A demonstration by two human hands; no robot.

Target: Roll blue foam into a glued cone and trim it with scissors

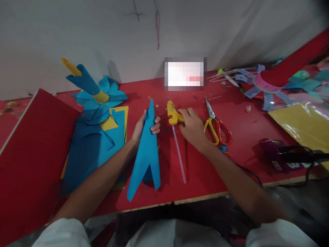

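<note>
White sleeves point(61, 235) nearest, left hand point(140, 128) gripping rolled blue paper point(147, 147), right hand point(192, 126) grasping yellow glue gun point(172, 114), scissors point(210, 110) on red table point(200, 175)

1 red table point(203, 183) bears scissors point(211, 114) and paper point(96, 157).

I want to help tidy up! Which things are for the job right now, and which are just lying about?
In the job:
rolled blue paper, in the left hand
yellow glue gun with glue stick, under the right hand

Just lying about, it seems:
scissors
purple object
</note>
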